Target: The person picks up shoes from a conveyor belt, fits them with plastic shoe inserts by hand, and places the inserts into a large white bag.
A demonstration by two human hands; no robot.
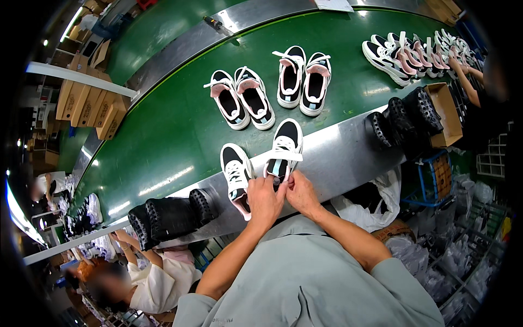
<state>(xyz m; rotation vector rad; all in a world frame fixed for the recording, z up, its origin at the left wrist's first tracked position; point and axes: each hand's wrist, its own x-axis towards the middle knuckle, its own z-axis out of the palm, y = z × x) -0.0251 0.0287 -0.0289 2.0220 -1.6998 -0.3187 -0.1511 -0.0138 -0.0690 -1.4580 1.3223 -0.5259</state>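
Observation:
A black-and-white sneaker (287,134) with a pink lining lies on the near metal edge, toe pointing away, its white strap across the opening. At its heel, my left hand (265,201) is closed on the collar. From the other side my right hand (303,193) pinches the same heel, fingertips close to the left ones. A small greyish patch shows between the hands; what it is I cannot make out. Beside my left hand lies a matching sneaker (235,169), its heel toward me and partly behind that hand.
Two pairs of similar sneakers (253,101) (316,82) stand farther out on the green belt (180,131). Black studded blocks (169,218) sit at left and more blocks (403,122) at right, by an open carton (447,114). Co-workers work at both sides. A screwdriver-like tool (213,23) lies beyond.

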